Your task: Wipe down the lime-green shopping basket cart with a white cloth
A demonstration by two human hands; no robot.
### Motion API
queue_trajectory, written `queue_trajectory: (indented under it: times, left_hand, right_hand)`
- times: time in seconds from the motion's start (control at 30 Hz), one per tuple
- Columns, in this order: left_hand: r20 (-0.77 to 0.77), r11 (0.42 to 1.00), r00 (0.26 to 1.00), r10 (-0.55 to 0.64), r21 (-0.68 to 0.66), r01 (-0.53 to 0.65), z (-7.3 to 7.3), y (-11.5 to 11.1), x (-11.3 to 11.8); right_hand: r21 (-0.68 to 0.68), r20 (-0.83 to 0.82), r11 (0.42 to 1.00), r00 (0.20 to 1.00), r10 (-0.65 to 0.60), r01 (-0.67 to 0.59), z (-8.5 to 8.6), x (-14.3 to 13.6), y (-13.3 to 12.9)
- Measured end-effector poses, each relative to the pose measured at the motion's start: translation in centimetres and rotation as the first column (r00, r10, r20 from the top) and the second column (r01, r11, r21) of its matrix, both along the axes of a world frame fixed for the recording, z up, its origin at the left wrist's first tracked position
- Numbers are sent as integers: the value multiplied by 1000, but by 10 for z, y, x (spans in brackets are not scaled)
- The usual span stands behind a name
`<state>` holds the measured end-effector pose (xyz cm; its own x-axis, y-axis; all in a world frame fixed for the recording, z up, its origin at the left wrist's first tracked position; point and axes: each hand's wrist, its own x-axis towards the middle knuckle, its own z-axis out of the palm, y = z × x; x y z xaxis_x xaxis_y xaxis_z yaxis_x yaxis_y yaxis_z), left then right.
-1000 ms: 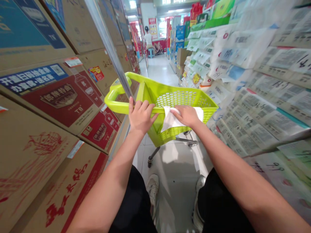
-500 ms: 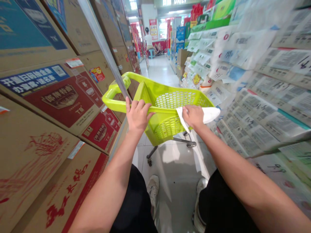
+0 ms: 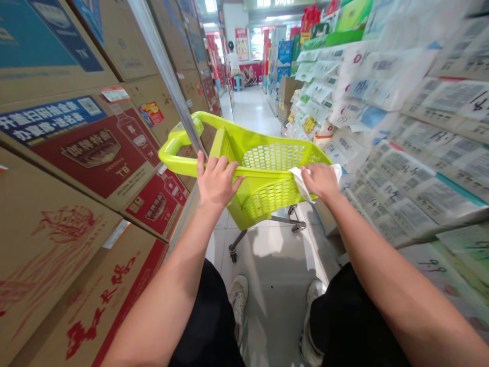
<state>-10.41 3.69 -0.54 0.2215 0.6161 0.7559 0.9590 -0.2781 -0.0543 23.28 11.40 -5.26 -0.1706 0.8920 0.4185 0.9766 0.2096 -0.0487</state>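
A lime-green plastic shopping cart (image 3: 263, 191) stands crosswise in front of me, its handle end to the left. My left hand (image 3: 217, 178) grips the near rim close to the handle, fingers over the top edge. Beside those fingers a long metal pole (image 3: 168, 76) slants up to the left, passing by the handle; whether the hand touches it I cannot tell. My right hand (image 3: 321, 179) is closed on a white cloth (image 3: 300, 182), pressed against the near rim toward the cart's right end. Part of the cloth hangs below the rim.
Stacked cardboard cartons (image 3: 95, 153) wall the left side. Packs of paper goods (image 3: 412, 168) with handwritten prices line the right. Tiled floor (image 3: 254, 107) runs down the aisle toward a person (image 3: 233, 61) by a blue stool (image 3: 238, 82). Cart wheels (image 3: 233, 253) stand near my shoes.
My right hand has slid the white cloth to the right along the cart's near rim. The left hand keeps its place on the rim.
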Motion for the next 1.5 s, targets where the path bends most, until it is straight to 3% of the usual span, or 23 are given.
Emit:
queue_trajectory:
  times: [0.1,0.2,0.3,0.43,0.53,0.63,0.73,0.83,0.9,0.97,1.2,1.3,1.5]
  left_hand:
    - [-6,1000,1000,13,11,-13,-1,2,2]
    - [6,1000,1000,-4,-4,4,-3,2,9]
    - [-1,1000,1000,-11,-2,11,-4,0,19]
    - [21,1000,999,-26,6,26,-6,-5,36]
    - [49,999,998,-30,21,29,-7,-9,44]
    - [26,999,999,-37,24,37,-7,-11,44]
    - [5,999,999,-32,3,32,-7,-11,35]
    - [-24,1000,1000,4,-2,-4,-6,-9,26]
    - [-47,999,998,36,23,-34,-7,-8,24]
    - [-63,997,996,56,54,-52,-7,-8,27]
    - [25,999,1000,3,49,-4,-10,-14,57]
    - [42,999,999,-22,32,20,-7,-17,56]
    - [-71,997,995,-75,-39,72,4,-24,40]
  right_hand:
    - [35,-28,998,998,-49,50,-10,24,8]
    - [68,-93,995,994,-65,72,-14,14,4]
    - [110,-126,994,992,19,-5,-9,-25,-10]
    - [167,-157,952,946,284,-258,10,-91,-33]
    - [152,-151,915,907,394,-373,25,-116,-38]
    - [182,-73,886,893,445,-427,29,-102,-29]
    - [245,-21,865,890,455,-437,20,-63,-12]
    - [135,-1,911,919,394,-390,9,-28,1]
    - [62,21,946,948,318,-319,4,-19,3]
    - [47,33,963,964,263,-265,4,-27,-2]
    - [135,-47,963,970,240,-232,20,-106,-31]
    - [100,-46,957,960,278,-272,26,-111,-31]
    - [70,-53,935,935,352,-348,28,-100,-27]
